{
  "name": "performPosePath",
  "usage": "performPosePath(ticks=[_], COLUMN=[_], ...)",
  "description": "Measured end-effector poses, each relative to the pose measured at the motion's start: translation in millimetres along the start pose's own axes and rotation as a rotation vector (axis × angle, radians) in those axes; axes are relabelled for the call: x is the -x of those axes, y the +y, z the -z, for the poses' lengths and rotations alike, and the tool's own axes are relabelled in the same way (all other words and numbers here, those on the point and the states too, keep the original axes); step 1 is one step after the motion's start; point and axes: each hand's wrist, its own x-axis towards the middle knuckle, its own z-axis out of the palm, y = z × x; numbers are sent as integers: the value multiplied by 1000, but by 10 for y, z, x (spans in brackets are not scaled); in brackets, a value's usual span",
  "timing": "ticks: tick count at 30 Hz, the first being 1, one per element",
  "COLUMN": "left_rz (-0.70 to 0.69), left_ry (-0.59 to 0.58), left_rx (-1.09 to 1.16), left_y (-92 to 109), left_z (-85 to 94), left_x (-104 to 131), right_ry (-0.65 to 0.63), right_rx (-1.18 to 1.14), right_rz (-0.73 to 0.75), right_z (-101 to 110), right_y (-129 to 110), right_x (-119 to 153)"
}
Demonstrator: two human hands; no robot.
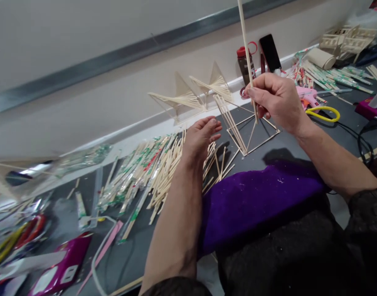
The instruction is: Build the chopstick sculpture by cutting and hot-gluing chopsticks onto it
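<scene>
Off-white wall (120,98) rises behind the work, crossed by a dull grey metal strip (114,58) that slants up toward the top right of the frame. Below runs a smooth dark-grey worktop (127,263), littered left of centre with crinkly, clear-wrapped sticks (139,172) and a heap of bare, matte loose sticks (168,172). Velvety purple cloth (253,201), flecked with pale specks, spreads at lower centre-right. Twisted, fan-like stick models (182,100) lean by the wall, near a red-capped bottle (242,68) and a glossy black phone (270,53).

Right of centre sits an angular stick frame (232,125) — thin, straight-edged, one side filled with parallel rods. Above it the right hand (276,98) pinches a slender wooden stick (244,37) nearly upright; whether its lower end touches the frame cannot be told. The left hand (202,133) is empty, fingers loosely curled — just beside the frame.
</scene>
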Motion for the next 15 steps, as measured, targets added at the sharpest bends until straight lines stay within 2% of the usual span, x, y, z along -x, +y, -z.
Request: performPosePath(ticks=[6, 11, 15], left_rz=[24, 11, -123], left_ry=[7, 54, 169], left_rx=[-15, -74, -190], left_y=[-13, 46, 137], left_z=[-109, -80, -13], left_x=[-215, -312, -390], right_ry=[-4, 4, 74], right_rx=[42, 73, 132], right_rz=[-17, -15, 75], right_z=[63, 22, -44], right_y=[58, 103, 183], right_x=[79, 156, 191])
